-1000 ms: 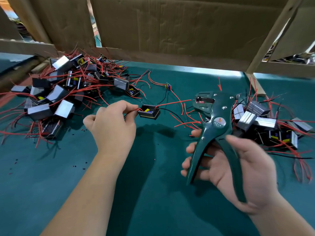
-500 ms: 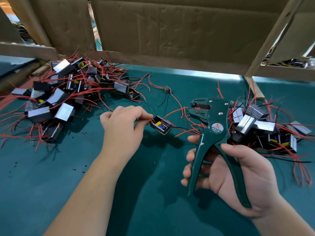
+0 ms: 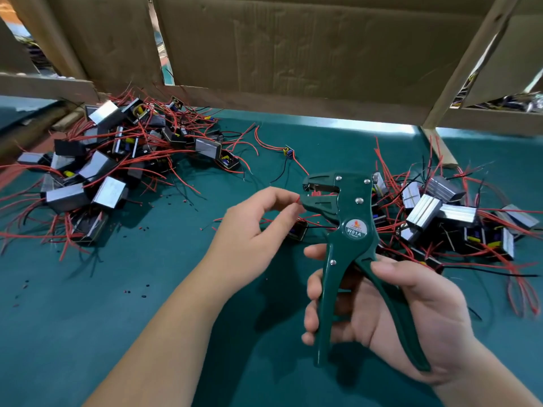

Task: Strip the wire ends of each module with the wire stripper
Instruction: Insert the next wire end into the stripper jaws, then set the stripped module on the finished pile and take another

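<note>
Pointing away — wire stripper (image 3: 354,230); jaws leftward at wire (image 3: 298,199)

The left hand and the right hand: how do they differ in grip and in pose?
The left hand pinches a red wire between fingertips; the right hand wraps its fingers round the wire stripper handles. The left hand shows its back, the right hand its palm. Both are bare, above the green mat.

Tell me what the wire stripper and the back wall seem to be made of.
Wire stripper: probably metal under glossy dark green paint; it shines, with silver rivets. Back wall: matte brown cardboard, creased, with rough cut edges.
</note>
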Action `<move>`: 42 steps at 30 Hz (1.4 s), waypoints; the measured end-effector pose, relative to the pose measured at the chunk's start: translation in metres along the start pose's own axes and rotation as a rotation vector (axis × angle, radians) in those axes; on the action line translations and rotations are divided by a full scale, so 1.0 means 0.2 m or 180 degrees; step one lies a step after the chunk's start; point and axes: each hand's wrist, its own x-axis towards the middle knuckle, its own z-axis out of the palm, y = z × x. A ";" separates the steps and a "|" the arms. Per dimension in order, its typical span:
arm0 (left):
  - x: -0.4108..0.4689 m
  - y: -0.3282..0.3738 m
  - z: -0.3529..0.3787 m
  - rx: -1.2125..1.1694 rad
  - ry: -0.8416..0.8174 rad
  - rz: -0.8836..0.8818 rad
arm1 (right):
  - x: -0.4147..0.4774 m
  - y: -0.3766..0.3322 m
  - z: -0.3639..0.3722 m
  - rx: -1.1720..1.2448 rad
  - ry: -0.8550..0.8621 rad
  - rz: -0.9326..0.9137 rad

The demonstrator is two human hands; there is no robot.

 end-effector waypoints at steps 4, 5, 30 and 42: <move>-0.01 0.00 0.01 -0.0006 0.0192 0.0226 | 0.00 -0.01 0.01 0.0196 -0.0179 0.0041; -0.01 0.01 0.01 0.0098 0.0326 0.0354 | 0.00 -0.02 0.02 0.0277 -0.0223 0.0050; -0.02 0.05 0.01 0.1029 0.0844 0.1581 | 0.02 0.03 -0.01 -0.0546 0.0924 -0.0663; 0.01 0.00 0.00 0.0253 0.1546 0.0025 | 0.01 -0.02 -0.03 0.0364 -0.0150 -0.0165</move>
